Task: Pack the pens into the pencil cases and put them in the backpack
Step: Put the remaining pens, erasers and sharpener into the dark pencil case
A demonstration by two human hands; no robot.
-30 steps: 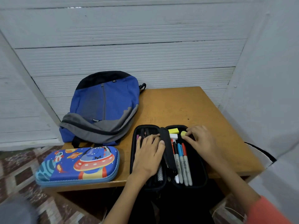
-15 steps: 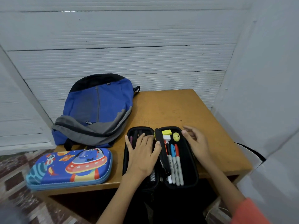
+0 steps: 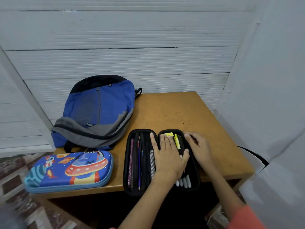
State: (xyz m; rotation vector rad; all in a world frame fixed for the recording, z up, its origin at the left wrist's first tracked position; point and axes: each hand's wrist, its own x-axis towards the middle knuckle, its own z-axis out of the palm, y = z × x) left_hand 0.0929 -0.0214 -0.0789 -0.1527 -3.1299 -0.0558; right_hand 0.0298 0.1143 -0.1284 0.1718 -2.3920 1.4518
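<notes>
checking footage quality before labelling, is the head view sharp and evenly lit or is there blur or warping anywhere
Head view: sharp in the middle, black pencil case and backpack crisp; floor tiles at bottom left smear into blur; wide-angle stretch leans the wall corners outward; light soft and even, no glare, only under the table dark.

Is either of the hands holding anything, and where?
Left hand lies flat on the black pencil case, holding nothing. Right hand curls at its right rim; whether it grips cannot be told.
</notes>
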